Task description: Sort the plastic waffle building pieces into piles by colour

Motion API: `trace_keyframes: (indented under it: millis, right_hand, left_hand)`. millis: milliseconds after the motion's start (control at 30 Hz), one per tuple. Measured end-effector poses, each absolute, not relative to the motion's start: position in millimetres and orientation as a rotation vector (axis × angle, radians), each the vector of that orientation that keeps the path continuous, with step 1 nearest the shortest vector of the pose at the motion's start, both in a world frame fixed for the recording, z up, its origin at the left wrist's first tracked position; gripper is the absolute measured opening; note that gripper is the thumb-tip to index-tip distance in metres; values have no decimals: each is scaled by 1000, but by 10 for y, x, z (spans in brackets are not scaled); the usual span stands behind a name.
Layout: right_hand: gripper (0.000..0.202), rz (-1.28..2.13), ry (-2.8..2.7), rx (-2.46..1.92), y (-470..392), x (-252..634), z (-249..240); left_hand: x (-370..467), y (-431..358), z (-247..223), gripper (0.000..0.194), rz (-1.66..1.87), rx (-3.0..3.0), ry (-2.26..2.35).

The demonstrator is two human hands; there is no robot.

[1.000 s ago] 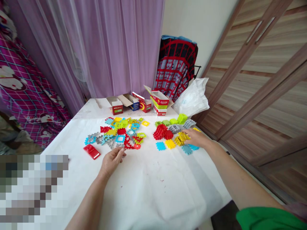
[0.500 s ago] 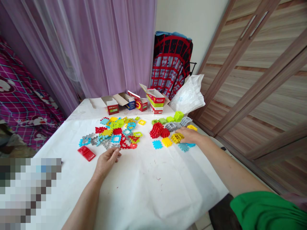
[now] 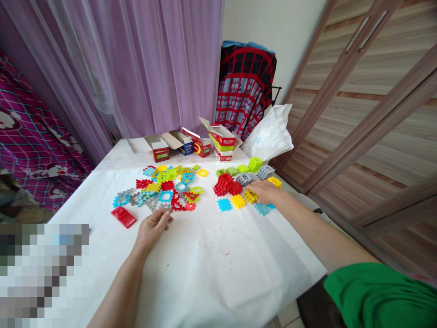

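Note:
My right hand [image 3: 268, 191] reaches over the sorted pieces on the right, its fingers bent around the top of a small stack of yellow notched building tiles [image 3: 251, 196]. The thumb side is partly hidden. Close by lie a stack of red tiles [image 3: 223, 184], grey tiles [image 3: 243, 179], a flat blue tile [image 3: 224, 205] and a flat yellow tile [image 3: 238, 201]. My left hand [image 3: 153, 226] rests on the table with its fingers curled in and nothing visible in them. It lies just in front of a mixed heap of coloured tiles [image 3: 165, 197].
A red flat object [image 3: 123, 217] lies left of my left hand. Several opened cardboard boxes [image 3: 160, 153] line the table's back edge, with a white plastic bag [image 3: 268, 134] to their right. Green tiles [image 3: 255, 164] stand behind the grey ones. A wooden wardrobe [image 3: 362, 118] borders the right side.
My right hand has shifted slightly left and covers more of the yellow stack, which now sits turned a little differently. My left hand stays in place. The view has tilted slightly.

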State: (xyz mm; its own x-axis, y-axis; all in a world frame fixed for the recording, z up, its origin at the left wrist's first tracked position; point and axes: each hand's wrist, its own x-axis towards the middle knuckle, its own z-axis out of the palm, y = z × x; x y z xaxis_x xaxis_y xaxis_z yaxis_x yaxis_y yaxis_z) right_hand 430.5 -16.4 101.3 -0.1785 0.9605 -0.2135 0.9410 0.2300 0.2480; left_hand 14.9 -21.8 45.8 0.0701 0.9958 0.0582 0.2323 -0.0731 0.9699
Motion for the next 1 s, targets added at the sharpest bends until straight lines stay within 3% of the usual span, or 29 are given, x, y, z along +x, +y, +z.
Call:
trace_keyframes:
  millis: [400, 800, 1000]
  right_hand:
    - [40, 122, 2191, 1802, -176, 4371, 998]
    - [64, 137, 2128, 1834, -246, 4344, 1045]
    - [51, 181, 2311, 1812, -349, 4044, 1155]
  left_hand:
    - [140, -210, 425, 56, 1097, 1485, 1292]
    - [120, -184, 337, 53, 1092, 1488, 1301]
    - [122, -164, 300, 51, 1155, 1419, 1289]
